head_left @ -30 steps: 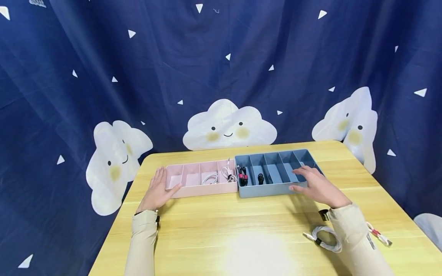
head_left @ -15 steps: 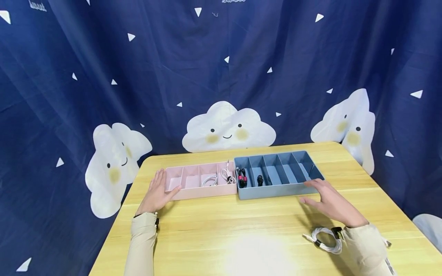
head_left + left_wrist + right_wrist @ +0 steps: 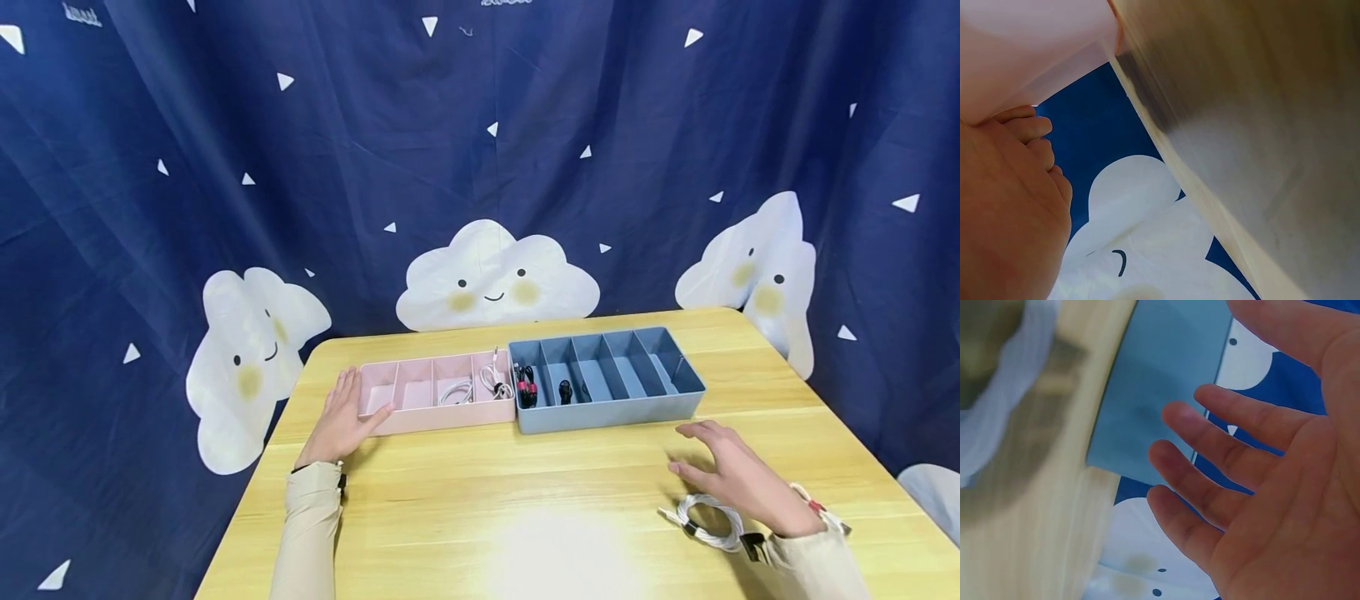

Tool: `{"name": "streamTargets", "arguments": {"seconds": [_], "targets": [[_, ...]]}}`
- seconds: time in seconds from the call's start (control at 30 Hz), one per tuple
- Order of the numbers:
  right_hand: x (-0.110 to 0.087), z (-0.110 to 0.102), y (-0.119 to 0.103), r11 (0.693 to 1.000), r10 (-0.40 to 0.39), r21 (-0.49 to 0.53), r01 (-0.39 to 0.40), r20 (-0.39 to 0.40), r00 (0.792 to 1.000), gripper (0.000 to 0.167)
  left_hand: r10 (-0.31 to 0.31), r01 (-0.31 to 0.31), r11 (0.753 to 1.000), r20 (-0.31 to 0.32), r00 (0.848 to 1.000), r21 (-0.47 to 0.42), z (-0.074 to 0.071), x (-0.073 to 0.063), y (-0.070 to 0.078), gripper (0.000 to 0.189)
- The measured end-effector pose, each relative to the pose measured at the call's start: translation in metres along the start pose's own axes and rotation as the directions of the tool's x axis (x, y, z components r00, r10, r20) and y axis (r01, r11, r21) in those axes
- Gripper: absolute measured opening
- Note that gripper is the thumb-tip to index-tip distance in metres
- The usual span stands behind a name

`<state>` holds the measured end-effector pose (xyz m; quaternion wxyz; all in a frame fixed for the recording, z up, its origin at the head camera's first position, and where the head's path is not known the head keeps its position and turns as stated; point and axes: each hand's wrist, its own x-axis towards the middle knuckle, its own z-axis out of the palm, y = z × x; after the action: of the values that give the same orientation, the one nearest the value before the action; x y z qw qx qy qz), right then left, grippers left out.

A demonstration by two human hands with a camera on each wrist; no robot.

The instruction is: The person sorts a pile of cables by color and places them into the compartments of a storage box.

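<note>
Dark blue curtain [image 3: 345,183] behind everything, printed with white smiling clouds [image 3: 498,279] and small triangles. Counter [image 3: 442,492] of pale wood grain; a bright glare patch lies on its near part.

Landmark: blue divided tray [image 3: 607,412], five compartments, toward the counter's far side. Leftmost compartment: black cables [image 3: 527,390] with red ties. Next compartment to the right: small black cable [image 3: 566,392], bundled.

Pink divided tray [image 3: 450,421], four compartments, set immediately left of the blue divided tray, end to end with it. Its compartment nearest the blue divided tray has a white cable [image 3: 495,382] with a dark tie, one end standing up; the compartment beside that has a looped white cord [image 3: 456,392].

Left hand [image 3: 343,421], well left of the blue divided tray: fingers laid straight along the pink divided tray's outer end, thumb at its front; touching, not clenched.

Right hand [image 3: 738,475], released, fingers spread and loosely bent, above the counter in front of the blue divided tray's right corner.

Nearer the wearer than the blue divided tray, by that hand: coiled white cable [image 3: 720,543], black tie. Farther right, partly hidden by the wrist: red-tied white cable [image 3: 816,506].
</note>
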<state>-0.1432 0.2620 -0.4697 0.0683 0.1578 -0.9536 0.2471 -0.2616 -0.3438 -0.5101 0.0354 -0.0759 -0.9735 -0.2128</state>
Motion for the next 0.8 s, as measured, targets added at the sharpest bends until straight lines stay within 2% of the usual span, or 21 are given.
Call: {"name": "streamTargets", "arguments": {"seconds": [0.3,0.57,0.8], "targets": [[-0.019,0.005,0.004,0.998,0.065,-0.009,-0.065,0.011,0.998,0.056,0.003,-0.003,1.0,-0.005,1.0,0.002,0.001,0.0,0.0,0.111],[-0.031,0.011,0.008,0.998,0.063,-0.029,-0.063,0.014,0.998,0.057,-0.002,0.003,1.0,0.005,1.0,-0.006,0.0,-0.003,0.002,0.11],[-0.04,0.012,0.013,0.993,0.106,-0.049,-0.103,0.061,0.992,0.06,-0.001,0.001,1.0,0.002,1.0,0.006,0.0,-0.001,0.001,0.111]]}}
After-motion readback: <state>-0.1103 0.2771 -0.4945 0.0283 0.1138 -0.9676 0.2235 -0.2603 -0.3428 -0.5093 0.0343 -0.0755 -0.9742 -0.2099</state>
